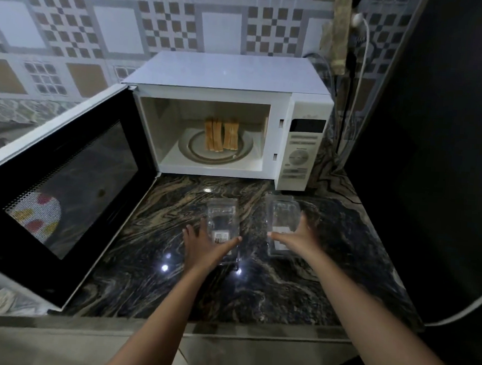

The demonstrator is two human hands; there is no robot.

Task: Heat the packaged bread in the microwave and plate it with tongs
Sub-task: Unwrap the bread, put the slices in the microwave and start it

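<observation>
White microwave (305, 147), its door (72, 176) black with dotted mesh. Golden-brown bread (221, 136) on a grey-ringed plate (185, 145). Worktop (283, 293): black stone swirled with tan veins. Wall tiles (165, 23) carry brown-and-white checks.

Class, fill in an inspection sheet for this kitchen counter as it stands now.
Surface: dark marbled counter, glossy.
Job's things: bread slices on a plate inside the microwave, door open; clear pack and clear tray on the counter; no tongs seen.
Clutter: nothing seen.
Hands: left hand at the pack, right hand at the tray, fingers spread.
Cables: white cable from a wall plug; second white cable lower right.
Surroundings: tiled wall, hanging cloth, dark panel on the right.
</observation>
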